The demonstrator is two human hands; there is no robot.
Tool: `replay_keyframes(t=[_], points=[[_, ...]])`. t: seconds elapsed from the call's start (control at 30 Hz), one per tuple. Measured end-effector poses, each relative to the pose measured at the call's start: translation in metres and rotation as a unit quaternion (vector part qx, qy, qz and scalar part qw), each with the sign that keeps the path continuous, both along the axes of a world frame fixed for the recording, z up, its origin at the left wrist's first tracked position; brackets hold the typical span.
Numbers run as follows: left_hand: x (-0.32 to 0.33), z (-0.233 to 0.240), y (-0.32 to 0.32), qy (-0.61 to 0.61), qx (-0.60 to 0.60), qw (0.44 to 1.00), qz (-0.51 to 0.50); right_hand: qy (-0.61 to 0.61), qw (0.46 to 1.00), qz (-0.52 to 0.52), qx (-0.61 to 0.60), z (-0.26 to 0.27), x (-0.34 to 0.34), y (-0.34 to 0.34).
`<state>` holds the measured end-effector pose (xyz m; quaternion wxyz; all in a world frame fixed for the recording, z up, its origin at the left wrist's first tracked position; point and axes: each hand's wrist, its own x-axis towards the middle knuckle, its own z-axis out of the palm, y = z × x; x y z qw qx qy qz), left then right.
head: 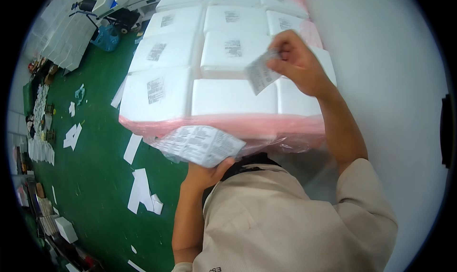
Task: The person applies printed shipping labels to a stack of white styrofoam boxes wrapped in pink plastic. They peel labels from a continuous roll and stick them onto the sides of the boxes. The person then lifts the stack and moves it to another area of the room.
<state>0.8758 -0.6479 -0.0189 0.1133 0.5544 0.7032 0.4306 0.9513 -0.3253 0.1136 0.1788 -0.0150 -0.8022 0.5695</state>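
Observation:
My left hand (pixel 207 175) grips a sheet of printed labels (pixel 203 145) near my waist, the thumb on its lower edge. Between the fingers of my right hand (pixel 298 63) hangs a single printed label (pixel 262 72), slightly blurred, over the stack of white foam boxes (pixel 232 97). Several box tops bear a similar label, such as the label on the near left box (pixel 155 91). The near middle box top beneath my right hand shows plain white. Pink plastic wrap (pixel 221 122) runs around the near side of the stack.
A pale wall (pixel 385 93) stands close on the right. White scraps (pixel 141 191) lie on the green floor (pixel 107 139) to the left. Beyond them are stacked white boxes (pixel 68 39), a blue basket (pixel 106 38) and a wheeled cart (pixel 123 20).

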Motion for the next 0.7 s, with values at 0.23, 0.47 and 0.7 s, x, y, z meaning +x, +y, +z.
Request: replay_keyframes(t=[0.23, 0.47, 0.7], points=[[0.000, -0.011, 0.011, 0.128, -0.035, 0.989, 0.056, -0.232, 0.944, 0.135, 0.194, -0.026, -0.044, -0.010], [0.002, -0.009, 0.022, 0.142, -0.073, 0.984, 0.084, -0.249, 0.880, 0.155, 0.374, -0.075, -0.055, -0.043], [0.006, -0.016, 0.017, 0.150, -0.096, 0.977, 0.115, -0.055, 0.876, -0.176, 0.446, -0.104, -0.041, -0.049]])
